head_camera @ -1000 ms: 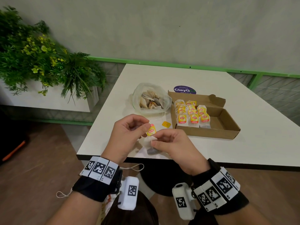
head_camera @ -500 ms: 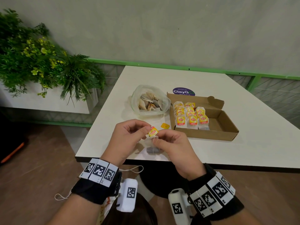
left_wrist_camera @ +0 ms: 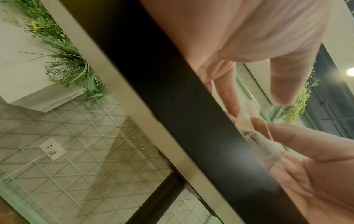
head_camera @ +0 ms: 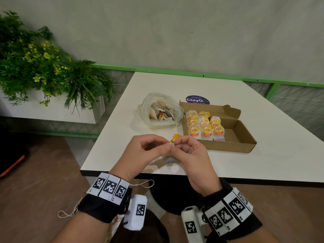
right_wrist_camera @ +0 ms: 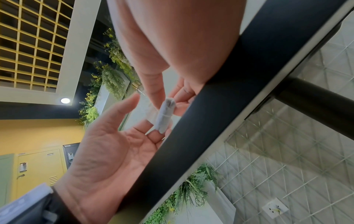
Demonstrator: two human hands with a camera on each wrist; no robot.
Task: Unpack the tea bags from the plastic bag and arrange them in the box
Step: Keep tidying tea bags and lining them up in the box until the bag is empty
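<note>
One tea bag [right_wrist_camera: 165, 116] hangs over the table [head_camera: 263, 160] edge, pinched between both hands – left hand [head_camera: 145, 151], right hand [head_camera: 190, 153]. At 12 o'clock the plastic bag [head_camera: 161, 109] holds a loose heap; at 1 o'clock the box [head_camera: 243, 137] holds about eleven in three rows. Only the wrist views show the bag's string-wrapped body – the head view shows just its yellow tag [head_camera: 171, 141].

On the table [head_camera: 263, 169], the plastic bag [head_camera: 162, 109] sits just left of the box [head_camera: 228, 144] — touching or nearly so. Tea bags [head_camera: 205, 127] stand in rows in the box's left part. A round sticker [head_camera: 197, 99] lies behind the box; both hands [head_camera: 149, 149] [head_camera: 189, 153] meet near the front edge — a plant [head_camera: 43, 67] stands off to the left.
</note>
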